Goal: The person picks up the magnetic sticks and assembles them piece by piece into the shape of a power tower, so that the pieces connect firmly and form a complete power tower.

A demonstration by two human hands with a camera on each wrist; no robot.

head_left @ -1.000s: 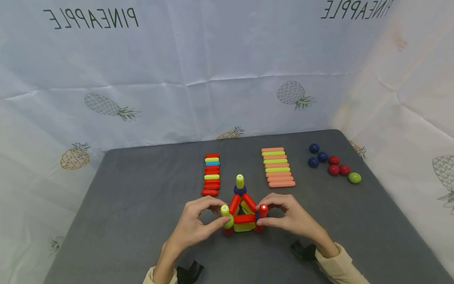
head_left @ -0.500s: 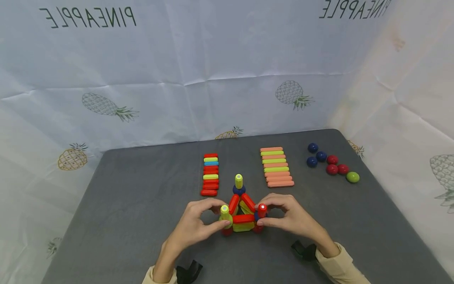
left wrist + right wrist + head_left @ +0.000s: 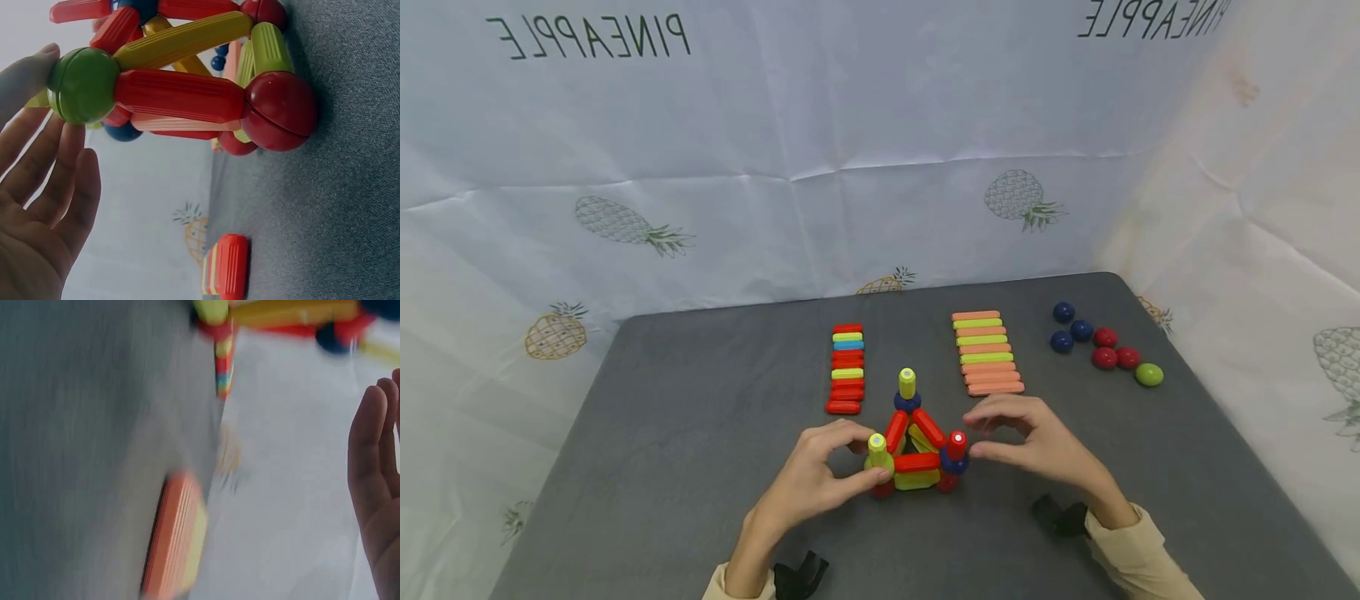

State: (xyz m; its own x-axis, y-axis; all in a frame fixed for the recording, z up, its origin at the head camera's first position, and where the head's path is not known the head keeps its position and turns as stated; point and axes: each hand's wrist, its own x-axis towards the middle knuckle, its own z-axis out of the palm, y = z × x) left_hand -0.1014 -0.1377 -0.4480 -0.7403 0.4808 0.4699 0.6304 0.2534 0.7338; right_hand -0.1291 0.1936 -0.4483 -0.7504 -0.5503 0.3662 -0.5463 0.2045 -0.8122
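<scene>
Rod-and-ball frame [image 3: 917,462] standing on a grey table [image 3: 715,375]: at its left corner, the left hand [image 3: 817,468] pinches a green ball [image 3: 85,87]; beside its right corner, the right hand [image 3: 1036,440] is empty, fingers parted.

Mirror-reversed wording [image 3: 587,37] on white, pineapple-patterned cloth [image 3: 865,108]
"PINEAPPLE" is printed twice in dark capitals, upper left and right.

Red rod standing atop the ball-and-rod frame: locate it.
In the head view, the red rod stands on a blue ball at the near right corner of the frame, beside the right hand.
</scene>
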